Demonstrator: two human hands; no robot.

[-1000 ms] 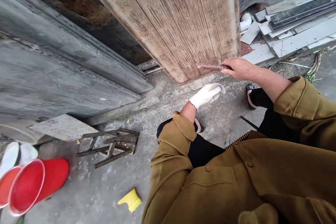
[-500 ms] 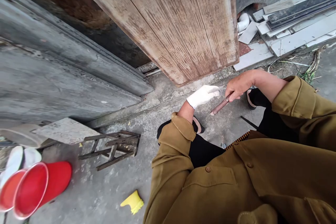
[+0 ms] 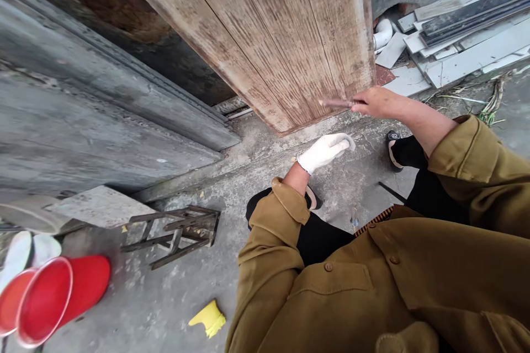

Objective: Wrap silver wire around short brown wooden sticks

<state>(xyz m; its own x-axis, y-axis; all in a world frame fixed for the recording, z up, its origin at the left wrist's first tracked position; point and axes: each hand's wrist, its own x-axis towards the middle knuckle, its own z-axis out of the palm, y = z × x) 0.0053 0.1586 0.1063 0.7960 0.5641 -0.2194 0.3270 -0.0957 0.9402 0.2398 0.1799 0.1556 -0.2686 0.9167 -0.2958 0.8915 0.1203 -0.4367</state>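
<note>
My right hand [image 3: 376, 102], bare, is closed around one end of a brown stick-like handle [image 3: 337, 103]. A ringed band shows by my fingers, and the pale tip points left in front of the lower wooden panel [image 3: 290, 38]. What lies inside that fist is hidden. Lower down, my left hand [image 3: 323, 153] wears a white glove and has its fingers curled together over the concrete. A greyish rounded edge shows at its fingertips; I cannot tell what it is. The two hands are apart.
Between my feet lie a small metal piece [image 3: 354, 219] and a thin dark bar [image 3: 391, 192]. A small wooden stool [image 3: 180, 234], red buckets [image 3: 89, 287] and a yellow cloth-like piece [image 3: 208, 318] are on the left. Stacked boards [image 3: 464, 60] lie at the right wall.
My right hand has risen toward the wooden panel, and the brown handle has swung from pointing down-left to nearly level. My left hand has moved only slightly.
</note>
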